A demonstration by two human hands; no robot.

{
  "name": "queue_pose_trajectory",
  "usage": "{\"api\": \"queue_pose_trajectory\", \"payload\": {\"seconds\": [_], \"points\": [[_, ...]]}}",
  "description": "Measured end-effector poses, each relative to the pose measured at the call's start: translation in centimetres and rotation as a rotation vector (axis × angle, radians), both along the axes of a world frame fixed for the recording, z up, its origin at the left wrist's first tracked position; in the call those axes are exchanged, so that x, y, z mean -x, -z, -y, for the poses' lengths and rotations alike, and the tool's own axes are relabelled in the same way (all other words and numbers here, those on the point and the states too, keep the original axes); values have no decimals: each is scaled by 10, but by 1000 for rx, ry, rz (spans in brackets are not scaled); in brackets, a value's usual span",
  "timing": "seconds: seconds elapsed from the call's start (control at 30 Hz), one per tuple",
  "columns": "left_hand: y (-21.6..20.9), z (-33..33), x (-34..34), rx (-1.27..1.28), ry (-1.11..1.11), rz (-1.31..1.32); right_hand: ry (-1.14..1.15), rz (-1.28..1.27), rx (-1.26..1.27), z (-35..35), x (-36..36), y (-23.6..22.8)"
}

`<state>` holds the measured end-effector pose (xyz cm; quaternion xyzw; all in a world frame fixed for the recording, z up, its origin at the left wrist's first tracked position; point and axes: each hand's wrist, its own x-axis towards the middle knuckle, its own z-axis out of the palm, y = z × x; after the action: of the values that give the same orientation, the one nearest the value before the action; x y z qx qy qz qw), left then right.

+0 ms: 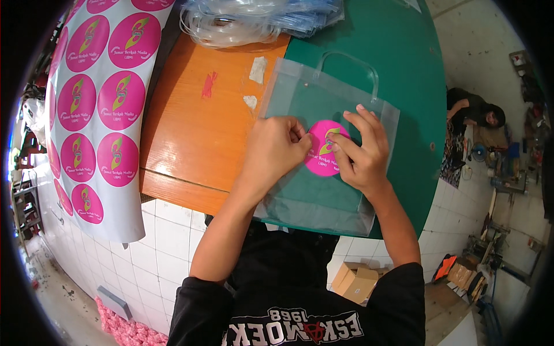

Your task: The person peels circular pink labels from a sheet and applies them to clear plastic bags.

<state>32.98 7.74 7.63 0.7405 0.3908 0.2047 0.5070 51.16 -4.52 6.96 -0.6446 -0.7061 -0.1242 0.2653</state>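
A clear plastic bag (pixel 311 199) with a looped handle lies flat before me. Over its middle is a round pink sticker (pixel 323 164) with a green and yellow leaf-like design and white lettering. My left hand (pixel 280 141) is closed, its thumb and forefinger pinching the sticker's left edge. From the right, the thumb and forefinger of my right hand (pixel 365 153) come together on the sticker's face, with the other fingers raised and apart. Whether the sticker is fully stuck down on the bag I cannot tell.
A large sheet of round pink stickers (pixel 118 153) hangs over the left edge of the orange tabletop (pixel 190 127). More clear bags (pixel 259 20) with handles are piled at the back. A green surface (pixel 412 75) lies to the right. Beyond it, another person (pixel 476 109) is at floor level.
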Motion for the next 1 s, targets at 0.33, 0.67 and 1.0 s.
{"api": "queue_pose_trajectory", "payload": {"seconds": [0.33,0.67,1.0], "points": [[-1,0,0,4,-4,6,15,46,0,-3,1,3],[-2,-1,1,7,-3,3,29,45,59,-5,2,4],[-2,-1,2,2,2,10,41,29,93,-6,3,5]]}}
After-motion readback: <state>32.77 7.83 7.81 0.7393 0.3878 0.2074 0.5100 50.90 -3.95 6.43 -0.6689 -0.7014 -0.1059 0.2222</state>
